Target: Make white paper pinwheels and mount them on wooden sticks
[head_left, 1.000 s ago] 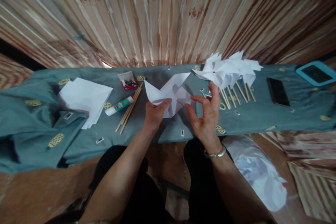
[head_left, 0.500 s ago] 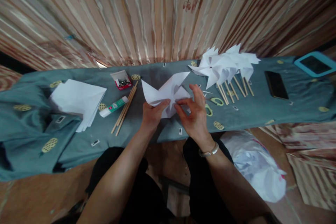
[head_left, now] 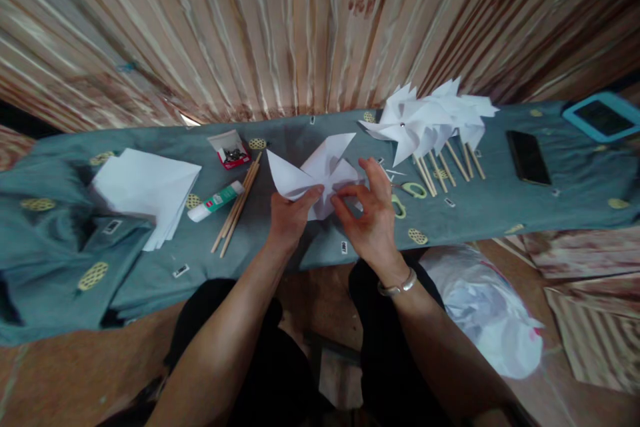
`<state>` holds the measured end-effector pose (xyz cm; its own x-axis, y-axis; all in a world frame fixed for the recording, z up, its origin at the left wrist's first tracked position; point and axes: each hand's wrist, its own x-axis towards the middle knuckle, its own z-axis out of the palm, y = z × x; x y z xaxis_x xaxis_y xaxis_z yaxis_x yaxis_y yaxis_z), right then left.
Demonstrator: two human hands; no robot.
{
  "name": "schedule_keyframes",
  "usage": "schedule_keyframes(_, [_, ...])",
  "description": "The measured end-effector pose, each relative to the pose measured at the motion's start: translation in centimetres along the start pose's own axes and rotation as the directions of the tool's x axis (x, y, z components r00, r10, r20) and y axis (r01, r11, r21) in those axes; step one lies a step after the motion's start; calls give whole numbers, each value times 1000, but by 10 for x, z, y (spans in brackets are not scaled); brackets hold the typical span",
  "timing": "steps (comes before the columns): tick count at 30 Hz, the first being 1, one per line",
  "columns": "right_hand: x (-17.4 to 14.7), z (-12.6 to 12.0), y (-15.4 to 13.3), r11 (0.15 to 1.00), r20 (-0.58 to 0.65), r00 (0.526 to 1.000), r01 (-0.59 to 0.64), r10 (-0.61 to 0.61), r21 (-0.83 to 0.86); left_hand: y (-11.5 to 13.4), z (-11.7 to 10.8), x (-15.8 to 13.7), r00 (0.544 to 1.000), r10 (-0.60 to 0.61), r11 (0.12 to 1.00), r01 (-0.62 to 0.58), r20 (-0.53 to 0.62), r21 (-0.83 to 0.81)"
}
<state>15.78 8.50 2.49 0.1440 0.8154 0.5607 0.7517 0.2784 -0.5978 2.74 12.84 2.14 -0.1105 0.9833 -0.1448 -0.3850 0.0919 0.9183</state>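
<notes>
A white paper pinwheel [head_left: 320, 163], its points folded in toward the middle, is held over the table in front of me. My left hand [head_left: 295, 213] grips its left side, thumb pressed near the centre. My right hand [head_left: 367, 213] pinches at the right of the centre with thumb and index finger, the other fingers raised. Any small item inside that pinch is hidden. Beyond my right hand lie scissors [head_left: 413, 190] with light green handles. To the left are several wooden sticks [head_left: 237, 210], a glue stick [head_left: 215, 201] and an open red box of small metal pins [head_left: 234, 157].
A stack of white paper [head_left: 147, 180] lies at the left of the cloth-covered table [head_left: 280, 253]. Finished pinwheels [head_left: 430, 123] on sticks lie at the back right, with a black phone [head_left: 529, 157] and a blue-framed device [head_left: 603, 117] beyond. A plastic bag [head_left: 485, 313] sits on the floor.
Both hands keep almost the same hold on the pinwheel, which has tilted slightly. The whole view has shifted a little; nothing else on the table has moved.
</notes>
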Motion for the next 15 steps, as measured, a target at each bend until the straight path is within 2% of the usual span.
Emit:
schedule_keyframes(6, [0, 0, 0, 999, 4, 1000, -16, 16, 49, -2, -1, 0, 1000, 11, 1000, -11, 19, 8])
schedule_keyframes(15, [3, -3, 3, 981, 48, 990, -138, 132, 136, 4, 2, -3, 999, -34, 999, 34, 11, -11])
